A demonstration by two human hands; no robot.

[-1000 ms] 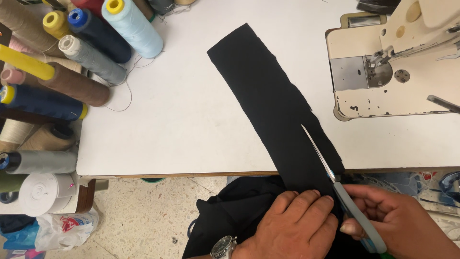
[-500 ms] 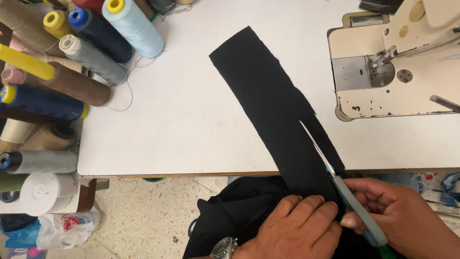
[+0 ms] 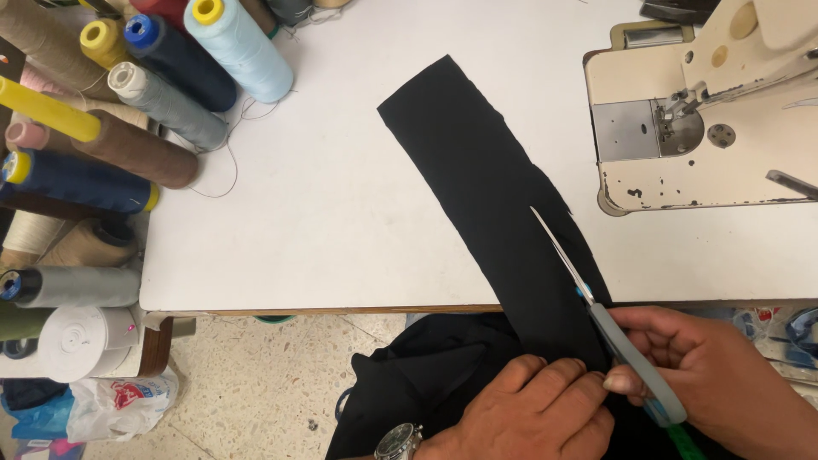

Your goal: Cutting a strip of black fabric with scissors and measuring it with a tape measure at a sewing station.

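Observation:
A long strip of black fabric (image 3: 477, 162) lies diagonally across the white table (image 3: 341, 221) and hangs over the front edge. My right hand (image 3: 707, 375) grips grey-handled scissors (image 3: 596, 315), whose blades lie in a cut along the strip's right side, tips pointing up and left. My left hand (image 3: 532, 409), with a watch on the wrist, presses flat on the fabric just below the table edge, touching the scissors' handle side.
A cream sewing machine (image 3: 707, 111) stands at the right rear. Several large thread cones (image 3: 128, 128) in blue, grey, brown, yellow and beige lie heaped along the left. More black cloth (image 3: 409, 383) hangs below the table over a speckled floor.
The scissors have advanced slightly up the strip, lengthening the cut. My left hand stays pressed on the fabric.

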